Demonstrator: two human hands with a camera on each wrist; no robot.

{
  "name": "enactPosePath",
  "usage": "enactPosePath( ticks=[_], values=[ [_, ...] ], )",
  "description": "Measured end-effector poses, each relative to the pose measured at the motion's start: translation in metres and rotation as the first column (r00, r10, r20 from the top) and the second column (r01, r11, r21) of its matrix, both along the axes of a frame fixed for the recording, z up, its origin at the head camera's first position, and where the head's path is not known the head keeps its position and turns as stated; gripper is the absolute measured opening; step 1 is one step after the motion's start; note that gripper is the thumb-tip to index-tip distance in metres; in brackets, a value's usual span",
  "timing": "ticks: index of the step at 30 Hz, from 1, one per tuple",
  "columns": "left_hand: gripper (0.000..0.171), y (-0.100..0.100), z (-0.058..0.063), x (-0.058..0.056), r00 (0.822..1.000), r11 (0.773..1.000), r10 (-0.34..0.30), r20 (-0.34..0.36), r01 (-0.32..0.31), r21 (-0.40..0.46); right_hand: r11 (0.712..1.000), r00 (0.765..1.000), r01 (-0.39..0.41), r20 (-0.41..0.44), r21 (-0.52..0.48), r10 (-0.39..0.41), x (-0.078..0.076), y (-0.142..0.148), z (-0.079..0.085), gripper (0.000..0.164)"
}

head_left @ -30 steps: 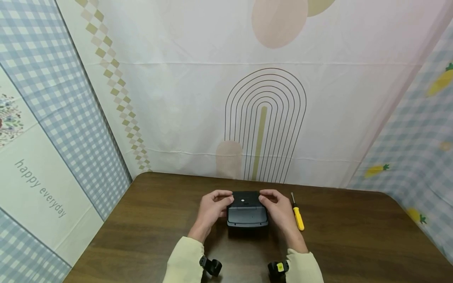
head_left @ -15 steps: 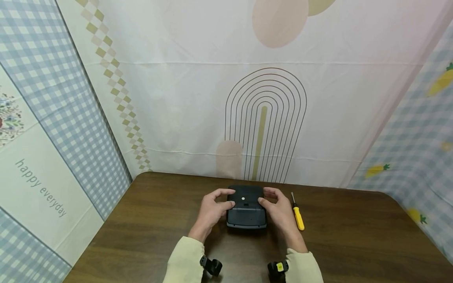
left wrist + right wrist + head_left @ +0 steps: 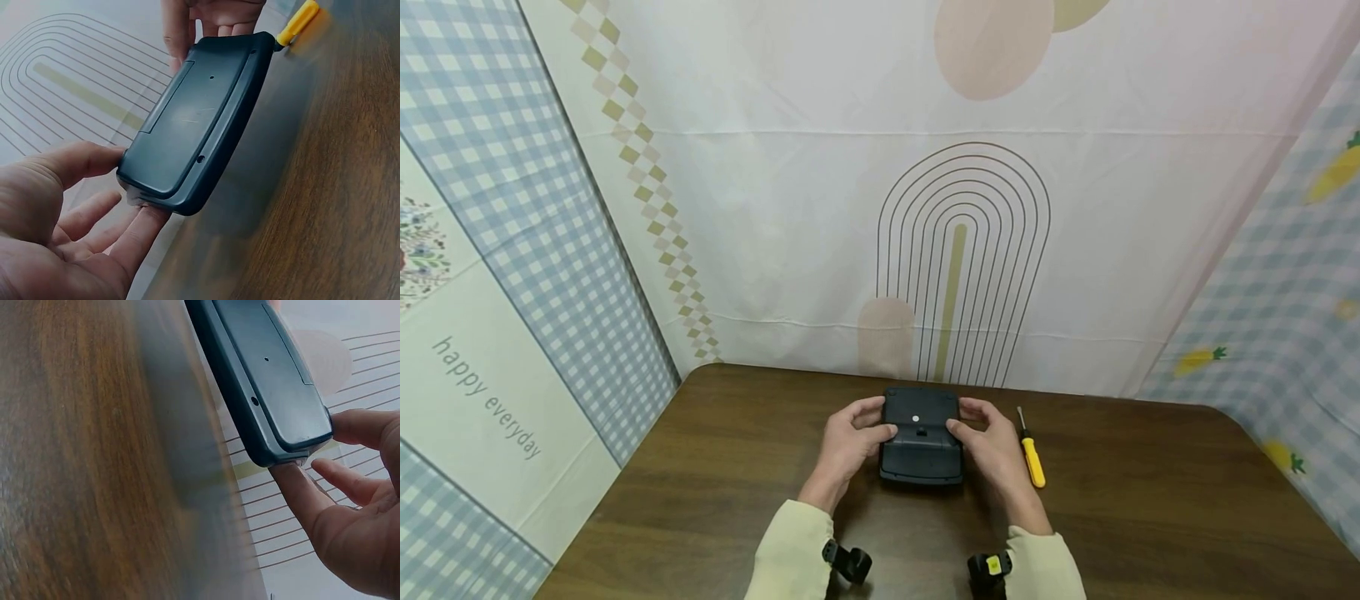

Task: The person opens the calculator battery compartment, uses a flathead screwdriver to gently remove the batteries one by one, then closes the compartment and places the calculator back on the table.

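A dark plastic device (image 3: 921,462), shaped like a desk calculator, is held between both hands over the table. The face toward the head camera has a raised panel, a small white dot and a slot. Small holes show along its near edge in the left wrist view. My left hand (image 3: 844,450) pinches its left side, thumb (image 3: 87,161) on the upper face and a finger (image 3: 142,234) underneath. On the right side, my right hand (image 3: 996,450) grips it likewise, with the thumb (image 3: 359,425) at its edge. The device's underside is hidden in the head view.
A screwdriver (image 3: 1033,462) with a yellow handle lies on the brown wooden table (image 3: 715,483), just right of my right hand. A patterned cloth (image 3: 775,225) hangs behind the table's far edge. Each wrist carries a small black camera (image 3: 850,567).
The device has tilted, its far edge rising in the head view, so more of its upper face shows. My left fingers have shifted slightly along its side. The screwdriver has stayed put.
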State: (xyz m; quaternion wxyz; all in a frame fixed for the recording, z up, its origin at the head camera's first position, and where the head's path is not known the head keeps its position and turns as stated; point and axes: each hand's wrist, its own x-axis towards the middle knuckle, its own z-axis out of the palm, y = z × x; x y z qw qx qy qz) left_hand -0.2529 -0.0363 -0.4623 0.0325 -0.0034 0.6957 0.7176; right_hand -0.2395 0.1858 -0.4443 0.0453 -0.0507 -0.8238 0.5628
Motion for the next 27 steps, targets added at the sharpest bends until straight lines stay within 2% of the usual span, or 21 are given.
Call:
enactPosePath(
  ticks=[19, 27],
  values=[
    [0.058, -0.0017, -0.005, 0.001, 0.998, 0.999, -0.039, 0.042, 0.039, -0.014, 0.999, 0.999, -0.037, 0.014, 0.038, 0.036, 0.0014, 0.0013, -0.0006, 0.05],
    [0.057, -0.0032, -0.0083, 0.0017, 0.998, 0.998, -0.05, 0.039, 0.051, -0.029, 0.997, 0.997, -0.059, 0.05, 0.05, 0.056, 0.0014, 0.0011, -0.0015, 0.051]
  ],
)
